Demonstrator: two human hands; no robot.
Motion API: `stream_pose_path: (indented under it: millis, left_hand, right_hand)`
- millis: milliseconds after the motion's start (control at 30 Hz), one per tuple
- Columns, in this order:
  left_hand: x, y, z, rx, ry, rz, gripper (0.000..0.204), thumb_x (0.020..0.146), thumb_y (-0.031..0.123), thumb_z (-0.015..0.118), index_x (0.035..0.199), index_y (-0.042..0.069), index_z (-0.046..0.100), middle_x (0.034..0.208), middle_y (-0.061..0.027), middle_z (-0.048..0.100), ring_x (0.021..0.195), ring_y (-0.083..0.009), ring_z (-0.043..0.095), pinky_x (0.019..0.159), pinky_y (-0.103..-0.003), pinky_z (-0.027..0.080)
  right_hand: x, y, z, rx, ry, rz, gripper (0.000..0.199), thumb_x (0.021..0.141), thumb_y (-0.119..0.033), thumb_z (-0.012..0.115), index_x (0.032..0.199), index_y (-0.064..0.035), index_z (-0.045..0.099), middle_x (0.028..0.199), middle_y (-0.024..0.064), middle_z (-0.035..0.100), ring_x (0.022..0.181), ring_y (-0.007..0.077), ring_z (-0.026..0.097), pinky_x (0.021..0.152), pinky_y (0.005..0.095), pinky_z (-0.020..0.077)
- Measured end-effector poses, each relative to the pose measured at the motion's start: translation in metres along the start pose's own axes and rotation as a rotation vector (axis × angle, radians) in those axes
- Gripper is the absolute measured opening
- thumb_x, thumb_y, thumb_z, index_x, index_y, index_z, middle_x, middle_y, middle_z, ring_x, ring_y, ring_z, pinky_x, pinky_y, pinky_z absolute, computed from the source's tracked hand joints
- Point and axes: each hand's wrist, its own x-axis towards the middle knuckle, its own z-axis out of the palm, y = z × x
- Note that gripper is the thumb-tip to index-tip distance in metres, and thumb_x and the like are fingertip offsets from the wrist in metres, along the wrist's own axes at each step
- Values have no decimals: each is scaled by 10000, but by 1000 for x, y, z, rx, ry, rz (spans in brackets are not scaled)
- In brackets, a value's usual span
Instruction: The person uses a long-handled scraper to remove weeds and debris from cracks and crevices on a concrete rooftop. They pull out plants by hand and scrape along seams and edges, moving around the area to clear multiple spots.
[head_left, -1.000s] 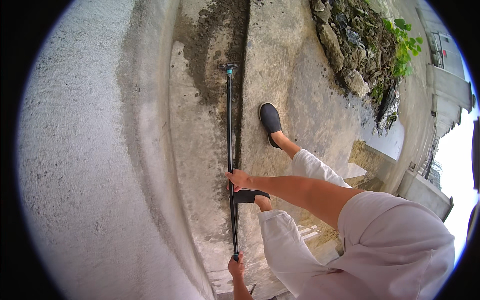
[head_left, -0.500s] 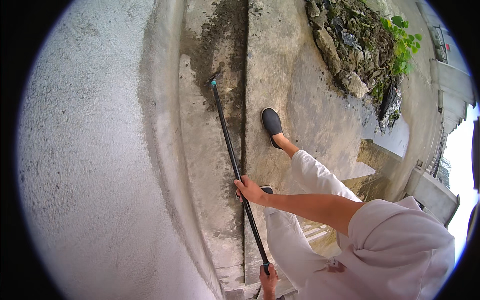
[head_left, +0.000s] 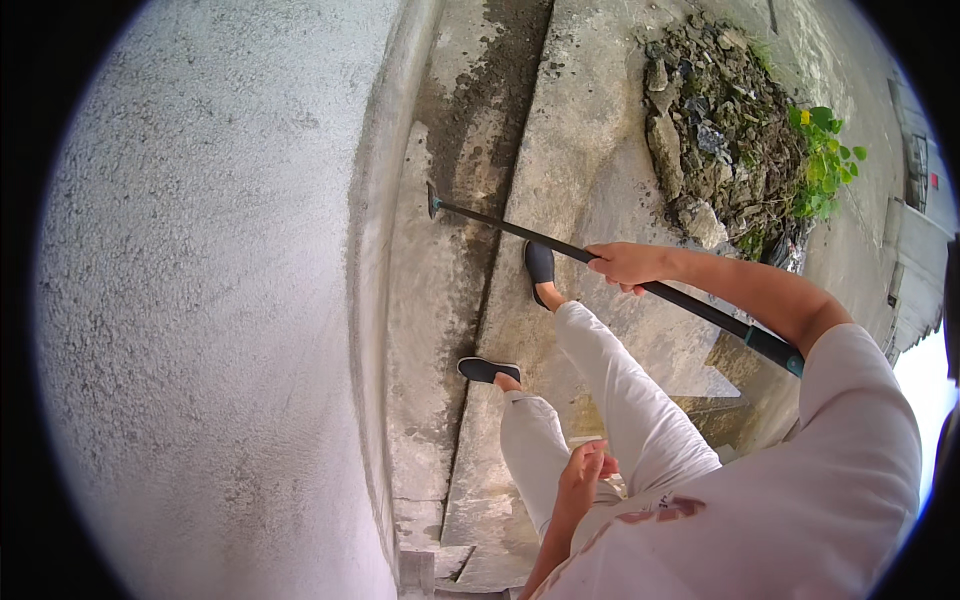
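Note:
My right hand (head_left: 630, 266) grips the shaft of a long black pole tool (head_left: 700, 309) partway along. A narrow, dark crosswise head (head_left: 433, 201) with a teal collar tips its far end, too small to tell the exact kind. That head is on the concrete strip by the wall, beside damp dirt (head_left: 488, 95). The thick grip end with a teal cap reaches out to the right under my right arm. Held low before my shirt, my left hand (head_left: 580, 480) has loosely curled fingers with nothing visible in them, apart from the pole.
A rough whitish wall (head_left: 220, 300) runs along the left. A concrete step edge (head_left: 470, 385) crosses near my dark shoes (head_left: 490, 370). A heap of rubble and soil (head_left: 715, 130) with a green plant (head_left: 825, 160) lies at the upper right.
My left hand has let go of the pole's end and drawn in toward my body. My right hand has moved up and right, swinging the pole from steep to slanted across. My feet now stand apart.

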Motion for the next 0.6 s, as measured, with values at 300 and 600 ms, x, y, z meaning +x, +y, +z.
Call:
stream_pose_path:
  millis: [300,600]
  left_hand:
    - [-63,-21,0,-300,541,-6,272,968,243,462,1138,39,521,873,-96,619,758,-176,636,692,-284,517]
    - [-78,-73,3,-477,622,9,261,952,243,495,1106,39,544,833,-94,629,718,-179,639,648,-273,514]
  right_hand:
    - [74,-46,-10,-688,-99,-60,375,932,-192,400,1297,-110,418,615,135,566,462,258,559,439,383,447]
    - [-1,-67,-170,-935,248,156,407,959,-312,371,1338,-190,454,1042,99,616,636,238,602,552,394,500]
